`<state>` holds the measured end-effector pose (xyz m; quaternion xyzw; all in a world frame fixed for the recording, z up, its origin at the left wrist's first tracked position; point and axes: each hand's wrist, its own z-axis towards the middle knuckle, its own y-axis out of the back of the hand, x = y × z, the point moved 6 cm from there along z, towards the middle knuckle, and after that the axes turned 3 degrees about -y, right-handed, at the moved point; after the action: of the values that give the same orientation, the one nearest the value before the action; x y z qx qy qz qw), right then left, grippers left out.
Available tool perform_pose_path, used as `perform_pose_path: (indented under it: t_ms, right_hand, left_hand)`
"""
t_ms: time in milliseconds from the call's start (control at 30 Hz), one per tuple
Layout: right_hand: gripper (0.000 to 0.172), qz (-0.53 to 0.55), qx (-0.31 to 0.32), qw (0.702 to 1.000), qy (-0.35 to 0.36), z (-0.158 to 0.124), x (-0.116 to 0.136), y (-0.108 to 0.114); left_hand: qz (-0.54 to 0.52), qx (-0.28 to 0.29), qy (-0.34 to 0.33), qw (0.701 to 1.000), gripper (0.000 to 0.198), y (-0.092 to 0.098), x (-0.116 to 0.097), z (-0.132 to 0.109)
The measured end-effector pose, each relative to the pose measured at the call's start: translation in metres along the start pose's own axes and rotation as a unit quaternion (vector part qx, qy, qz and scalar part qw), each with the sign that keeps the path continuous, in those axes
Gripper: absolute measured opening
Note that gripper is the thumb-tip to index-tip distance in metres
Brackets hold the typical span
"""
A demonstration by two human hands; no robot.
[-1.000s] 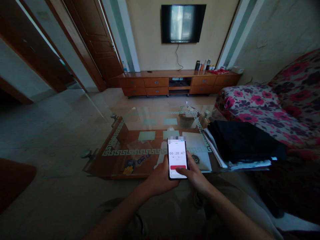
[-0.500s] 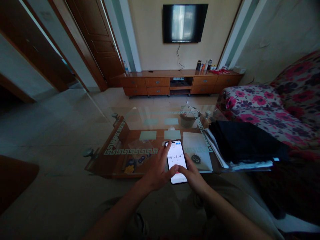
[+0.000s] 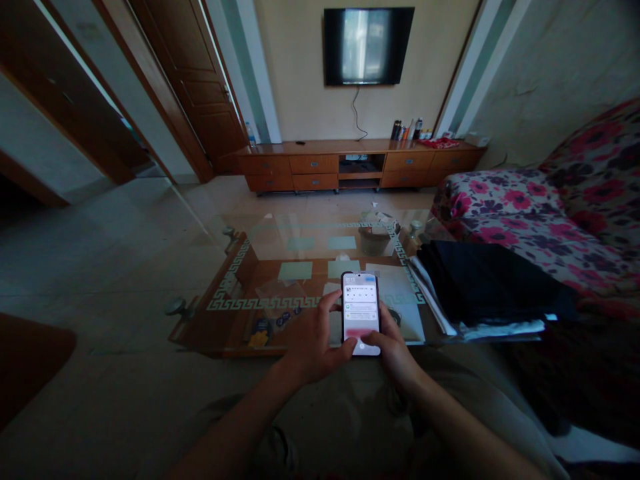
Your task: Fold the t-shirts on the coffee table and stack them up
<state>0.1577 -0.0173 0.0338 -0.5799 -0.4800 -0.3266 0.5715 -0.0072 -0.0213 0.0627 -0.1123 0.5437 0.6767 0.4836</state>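
1. Left hand (image 3: 313, 337) wrapped around the left edge of a phone (image 3: 361, 312), thumb low by the lower edge, a finger curled up along the side; grip closed on the phone so the lit screen tilts up toward the head camera.
2. Right hand (image 3: 393, 347) cupped under the right lower corner, thumb laid across the bottom of the screen; grip likewise closed on the phone, sharing the weight and leaving that thumb free to tap.
3. Phone held upright, just below centre of the frame, above the lap and in front of the near edge of the glass tabletop (image 3: 280, 293), not resting on it.
4. On screen: white panels with rows of small text and a reddish band low down; lettering too small and blurred to read. No brand visible.
5. Behind the phone, white papers (image 3: 400, 293) flat on the tabletop; to the right, a dark folded cloth (image 3: 480, 283) lying over more sheets.
6. Right of frame, a floral sofa (image 3: 540, 207); top centre, a wall television (image 3: 369, 45) above a low wooden cabinet (image 3: 350, 163) carrying bottles, labels unreadable.
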Motion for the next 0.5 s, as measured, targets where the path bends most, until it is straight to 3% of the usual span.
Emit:
perform_pose_path:
  t_ms: [200,500]
  right_hand:
    - [0.084,0.001,0.014,1.0,0.011,-0.0009,-0.0002,0.0014]
    - [0.078,0.002,0.015,1.0,0.007,-0.0018,-0.0019,0.0019]
  left_hand:
    - [0.018,-0.018,-0.03,0.999,0.088,0.0006,-0.0047,0.0008]
    - [0.01,-0.01,-0.032,0.999,0.086,-0.0001,-0.0065,0.0015]
